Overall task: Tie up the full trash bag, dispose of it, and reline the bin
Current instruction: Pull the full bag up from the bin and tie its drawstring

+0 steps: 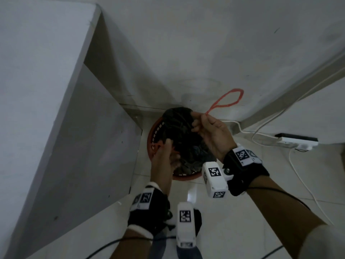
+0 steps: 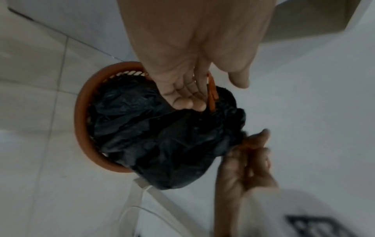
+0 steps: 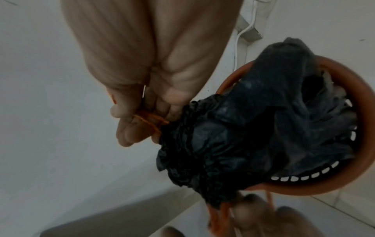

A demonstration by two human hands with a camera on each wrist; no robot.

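Note:
A full black trash bag (image 1: pixel 183 139) sits in a round orange basket bin (image 1: pixel 152 136) on the floor by the wall. Its mouth is gathered and puckered. My right hand (image 1: pixel 202 124) pinches one orange drawstring; its loop (image 1: pixel 226 100) stands up toward the wall. The string crosses those fingers (image 3: pixel 140 126) beside the puckered bag (image 3: pixel 233 136) in the right wrist view. My left hand (image 1: pixel 166 152) holds the other orange drawstring (image 2: pixel 212 94) at the bag's near-left edge, above the bag (image 2: pixel 162 136) and the bin (image 2: pixel 81 125).
A grey cabinet or desk panel (image 1: pixel 65 128) stands close on the left of the bin. White cables (image 1: pixel 261 135) and a power strip (image 1: pixel 296 142) lie along the wall at the right. Pale floor tiles (image 1: pixel 233 221) spread out in front.

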